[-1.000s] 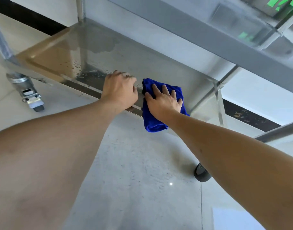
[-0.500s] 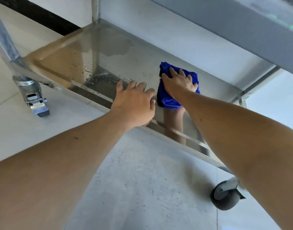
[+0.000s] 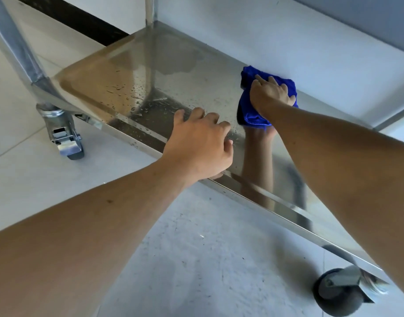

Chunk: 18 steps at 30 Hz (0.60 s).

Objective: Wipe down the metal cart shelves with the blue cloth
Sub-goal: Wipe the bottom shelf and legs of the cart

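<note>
Two arms extended: L hand (image 3: 196, 145) rests loose-fingered on shelf (image 3: 150, 76) edge; R hand (image 3: 271, 93) presses blue cloth (image 3: 249, 112) palm-down.

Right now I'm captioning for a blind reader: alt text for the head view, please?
A right hand presses a blue cloth onto the far side of a metal cart shelf, while the left hand rests on its near edge. Water droplets bead the shelf's left part.

Shelf (image 3: 173, 72) glossy wet steel; cloth (image 3: 248, 110) plush, probably microfibre.
</note>
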Available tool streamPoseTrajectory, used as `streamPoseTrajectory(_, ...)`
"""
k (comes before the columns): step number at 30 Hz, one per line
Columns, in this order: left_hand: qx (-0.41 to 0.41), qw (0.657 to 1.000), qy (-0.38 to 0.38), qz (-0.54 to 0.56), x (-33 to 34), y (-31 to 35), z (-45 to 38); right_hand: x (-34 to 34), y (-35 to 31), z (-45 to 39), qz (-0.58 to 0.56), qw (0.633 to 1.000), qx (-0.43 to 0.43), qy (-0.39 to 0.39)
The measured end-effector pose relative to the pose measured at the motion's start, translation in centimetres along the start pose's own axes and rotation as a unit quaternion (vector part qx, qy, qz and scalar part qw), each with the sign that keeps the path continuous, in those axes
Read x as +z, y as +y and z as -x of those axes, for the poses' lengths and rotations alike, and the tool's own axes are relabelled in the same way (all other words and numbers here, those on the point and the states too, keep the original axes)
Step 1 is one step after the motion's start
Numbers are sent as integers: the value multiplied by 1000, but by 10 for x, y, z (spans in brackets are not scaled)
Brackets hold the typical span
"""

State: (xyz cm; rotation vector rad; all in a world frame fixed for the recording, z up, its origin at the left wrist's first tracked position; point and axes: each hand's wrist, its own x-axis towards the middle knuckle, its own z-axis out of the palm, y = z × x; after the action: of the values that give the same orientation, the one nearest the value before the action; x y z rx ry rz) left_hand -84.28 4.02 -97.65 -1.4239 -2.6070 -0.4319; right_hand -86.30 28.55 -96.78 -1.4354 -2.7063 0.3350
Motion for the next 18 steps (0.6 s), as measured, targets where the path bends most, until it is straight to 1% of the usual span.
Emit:
streamPoseTrajectory(5, -9, 1000, 1, -2, 4, -4, -2, 11, 0, 32, 10, 1000, -24, -11)
streamPoseTrajectory(8, -10, 1000, -8, 8, 4, 1, -6, 11, 13, 60, 19, 999, -32, -10)
streamPoseTrajectory(13, -24, 999, -2, 32, 2, 1, -4, 14, 29, 119, 18, 998, -49, -22)
streamPoseTrajectory(16, -41, 998, 24, 37, 1, 2, 1, 16, 36, 159, 15, 998, -47, -32)
streamPoseTrajectory(18, -68, 996, 46, 46, -2, 5, 6, 13, 41, 182, 17, 998, -42, -42)
